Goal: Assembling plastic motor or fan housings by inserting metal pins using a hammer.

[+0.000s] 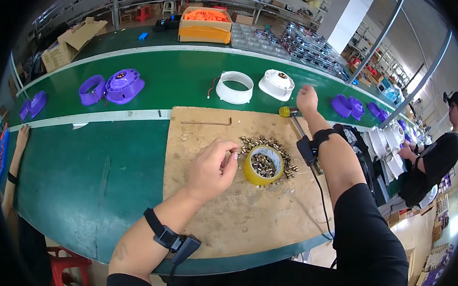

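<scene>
My left hand (214,167) hovers over the brown board (207,216), thumb and fingertips pinched together; whatever lies between them is too small to make out. Just right of it a yellow tape roll (250,174) lies flat, its middle filled with small brass-coloured metal fittings (264,166). More of these fittings are strewn around the roll's far and right sides. Farther off, my right hand (307,98) is closed beside the green belt, with its grip hidden. Close to it are a white round housing (277,84) and a screwdriver's yellow handle (285,111).
A hex key (207,123) lies at the board's far side. On the green belt (179,78) stand a white ring (235,88) and purple housings (124,86). Another person's arm (16,159) rests at the left; a person (436,153) handles white parts at the right.
</scene>
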`<state>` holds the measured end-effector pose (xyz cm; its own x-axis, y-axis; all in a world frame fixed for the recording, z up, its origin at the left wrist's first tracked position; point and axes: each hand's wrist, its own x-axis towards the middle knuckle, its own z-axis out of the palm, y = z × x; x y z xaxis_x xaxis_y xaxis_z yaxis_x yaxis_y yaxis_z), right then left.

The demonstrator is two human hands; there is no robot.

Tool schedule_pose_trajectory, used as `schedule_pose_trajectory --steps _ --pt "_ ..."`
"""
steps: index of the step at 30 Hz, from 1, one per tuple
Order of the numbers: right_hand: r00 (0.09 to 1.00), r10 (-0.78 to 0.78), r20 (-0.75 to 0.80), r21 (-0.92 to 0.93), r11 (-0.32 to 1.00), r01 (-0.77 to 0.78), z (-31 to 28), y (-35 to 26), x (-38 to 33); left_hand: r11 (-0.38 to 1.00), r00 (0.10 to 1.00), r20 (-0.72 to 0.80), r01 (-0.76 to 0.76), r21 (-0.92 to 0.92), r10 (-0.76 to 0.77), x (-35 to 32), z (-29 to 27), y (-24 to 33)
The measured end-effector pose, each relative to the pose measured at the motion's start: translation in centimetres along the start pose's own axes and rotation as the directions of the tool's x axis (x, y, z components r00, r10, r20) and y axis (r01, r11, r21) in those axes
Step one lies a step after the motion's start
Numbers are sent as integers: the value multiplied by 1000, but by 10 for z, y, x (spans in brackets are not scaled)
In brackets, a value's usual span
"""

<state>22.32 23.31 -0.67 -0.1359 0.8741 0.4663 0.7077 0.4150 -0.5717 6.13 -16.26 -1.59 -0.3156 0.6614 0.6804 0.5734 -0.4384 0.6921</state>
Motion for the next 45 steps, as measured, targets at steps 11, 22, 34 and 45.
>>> schedule_pose_trajectory --steps 11,22,34,45 --pt "954 156 256 70 981 -179 -100 19 -105 955 971 -45 222 -198 -235 -1 7 -8" --pt "969 -196 148 -340 910 236 -108 10 -170 899 941 -30 313 -305 -338 -5 14 -21" --pt "966 214 144 17 976 -219 -117 25 -165 859 914 49 395 -325 -402 -11 12 -17" --pt "868 357 347 20 922 -387 -138 7 -169 875 900 104 437 -210 -424 -8 1 -23"
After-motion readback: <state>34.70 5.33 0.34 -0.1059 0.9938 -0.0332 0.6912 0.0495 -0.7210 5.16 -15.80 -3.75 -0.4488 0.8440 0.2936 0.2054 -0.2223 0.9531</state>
